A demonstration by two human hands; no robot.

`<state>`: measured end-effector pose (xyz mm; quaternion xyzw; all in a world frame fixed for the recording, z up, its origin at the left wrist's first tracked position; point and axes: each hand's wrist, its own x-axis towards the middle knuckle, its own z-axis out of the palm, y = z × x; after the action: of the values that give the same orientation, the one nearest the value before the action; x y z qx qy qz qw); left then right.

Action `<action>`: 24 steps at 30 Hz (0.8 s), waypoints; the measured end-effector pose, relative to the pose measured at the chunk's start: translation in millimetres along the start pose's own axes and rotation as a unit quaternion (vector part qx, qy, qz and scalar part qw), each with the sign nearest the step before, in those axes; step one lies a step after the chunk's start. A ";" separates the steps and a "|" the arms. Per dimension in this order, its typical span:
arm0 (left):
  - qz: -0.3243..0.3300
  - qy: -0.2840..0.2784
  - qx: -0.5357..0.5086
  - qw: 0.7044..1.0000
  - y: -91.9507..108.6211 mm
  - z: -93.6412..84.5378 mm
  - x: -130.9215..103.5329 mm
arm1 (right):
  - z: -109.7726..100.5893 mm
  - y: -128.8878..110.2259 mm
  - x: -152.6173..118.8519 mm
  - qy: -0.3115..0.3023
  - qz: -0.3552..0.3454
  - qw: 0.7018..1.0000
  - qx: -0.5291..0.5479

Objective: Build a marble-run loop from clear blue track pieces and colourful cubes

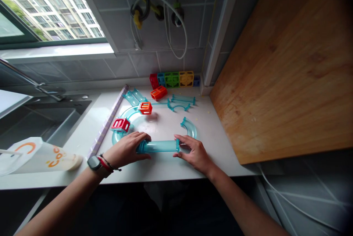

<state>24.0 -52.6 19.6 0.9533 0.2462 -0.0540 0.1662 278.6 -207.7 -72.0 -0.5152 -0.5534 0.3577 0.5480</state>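
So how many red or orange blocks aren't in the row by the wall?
3: a red block beyond the left hand; right of that, the nearer orange block; the farther orange block in front of the colourful row. Others could be hidden.

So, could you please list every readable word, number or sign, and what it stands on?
"CoC": orange lettering on the plastic drink cup; further letters unclear.
Faint print near its base: too blurred to read.
Cup lid: orange arc, no letters.
Smartwatch: no readable digits.
Held teal track piece: no readable text.

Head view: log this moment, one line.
left grip: teal track, left end | right grip: same track, right end | red block: beyond left grip
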 end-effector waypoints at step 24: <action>-0.017 0.116 0.059 0.991 81.7 49.8 42.7 | -27.2 -28.7 10.9 0.061 0.050 0.994 -0.077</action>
<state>100.0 -117.7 -11.3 0.9569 0.2765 0.0403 0.0792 301.4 -207.9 -37.9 -0.6038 -0.5181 0.3090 0.5210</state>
